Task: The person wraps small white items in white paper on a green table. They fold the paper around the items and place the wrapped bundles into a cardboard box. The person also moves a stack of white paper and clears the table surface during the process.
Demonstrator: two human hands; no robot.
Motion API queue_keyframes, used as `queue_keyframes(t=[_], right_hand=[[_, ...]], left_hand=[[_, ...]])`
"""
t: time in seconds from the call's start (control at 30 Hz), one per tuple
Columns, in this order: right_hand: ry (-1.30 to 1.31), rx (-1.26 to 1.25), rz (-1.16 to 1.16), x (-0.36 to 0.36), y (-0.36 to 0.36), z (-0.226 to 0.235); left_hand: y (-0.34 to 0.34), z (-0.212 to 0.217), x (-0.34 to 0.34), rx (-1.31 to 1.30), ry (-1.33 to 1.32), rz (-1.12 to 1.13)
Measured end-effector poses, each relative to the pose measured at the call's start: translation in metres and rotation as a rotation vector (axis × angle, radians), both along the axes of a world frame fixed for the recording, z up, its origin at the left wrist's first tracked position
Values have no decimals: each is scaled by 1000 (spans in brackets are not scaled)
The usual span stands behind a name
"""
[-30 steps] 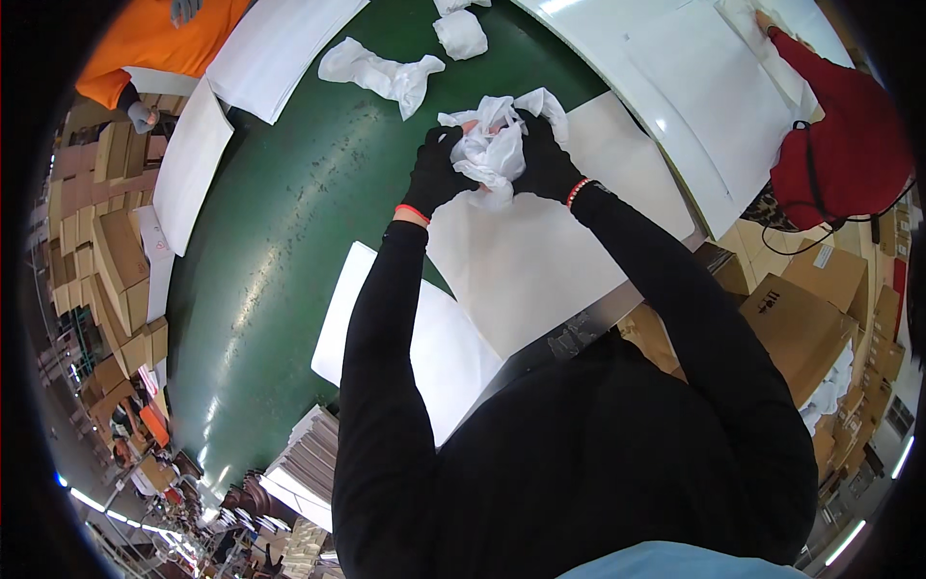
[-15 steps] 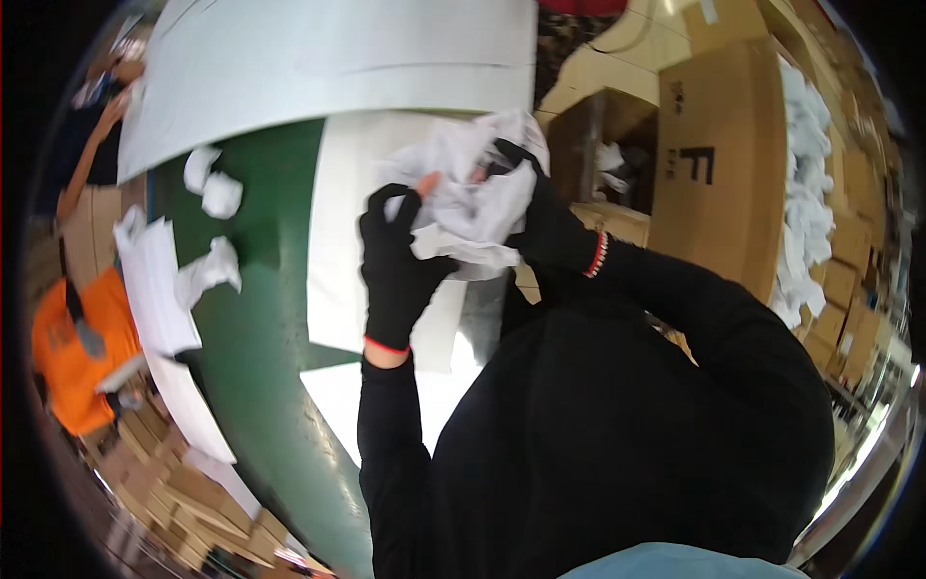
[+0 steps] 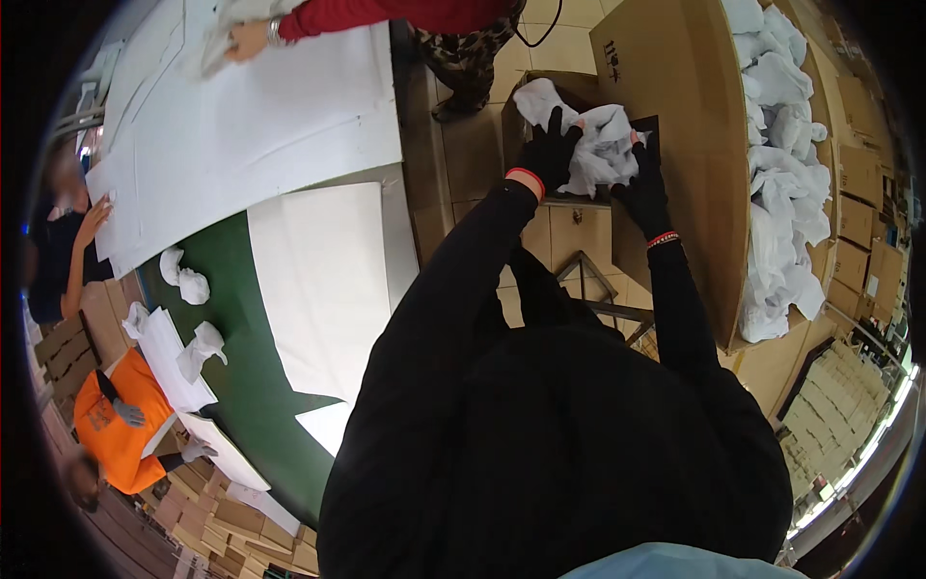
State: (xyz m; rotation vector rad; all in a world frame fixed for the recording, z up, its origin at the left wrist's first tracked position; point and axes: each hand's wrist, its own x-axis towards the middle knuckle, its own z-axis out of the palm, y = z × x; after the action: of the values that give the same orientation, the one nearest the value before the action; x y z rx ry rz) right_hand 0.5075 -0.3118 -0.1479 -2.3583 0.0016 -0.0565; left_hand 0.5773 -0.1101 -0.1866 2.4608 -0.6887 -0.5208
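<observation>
My left hand point(image 3: 550, 154), in a black glove with a bare fingertip showing, presses on the left side of a crumpled bundle of white paper point(image 3: 600, 159). From the other side my right hand point(image 3: 648, 193), gloved alike, grips the bundle's right edge. Between them the bundle is held over the open brown carton point(image 3: 521, 121) on the floor side of the worktable. Whether anything is wrapped inside the paper cannot be seen. Both arms reach to the right, away from the table.
A tall cardboard box point(image 3: 690, 125) full of white paper bundles point(image 3: 776, 183) stands at my right. White sheets point(image 3: 323, 280) and small crumpled wads point(image 3: 203, 347) lie on the green table point(image 3: 241, 318). Co-workers stand around: a red sleeve point(image 3: 357, 14), an orange shirt point(image 3: 121, 425). A metal stool frame point(image 3: 617, 309) is near my legs.
Both hands have carried the white paper bundle from above the table rightward to the carton. My view has turned right, and a red-sleeved arm now shows at the top.
</observation>
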Motion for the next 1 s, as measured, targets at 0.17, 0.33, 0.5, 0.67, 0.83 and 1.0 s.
queue_keyframes(t=[0.17,0.33,0.5,0.67,0.83,1.0], right_hand=[[30,3,51,-14,5,2],[25,13,185,-31,46,11],[-13,63,161,-32,82,13],[-155,-61,222,-12,130,29],[-41,106,373,-20,203,46],[-8,18,745,-44,303,42]], left_hand=[[-24,-55,8,-7,199,-113],[-36,-111,-17,-345,196,-57],[-14,-93,-55,-975,-59,-141],[-1,-91,-98,-700,-190,-44],[152,2,-172,-596,-131,144],[319,67,-259,-575,-199,946]])
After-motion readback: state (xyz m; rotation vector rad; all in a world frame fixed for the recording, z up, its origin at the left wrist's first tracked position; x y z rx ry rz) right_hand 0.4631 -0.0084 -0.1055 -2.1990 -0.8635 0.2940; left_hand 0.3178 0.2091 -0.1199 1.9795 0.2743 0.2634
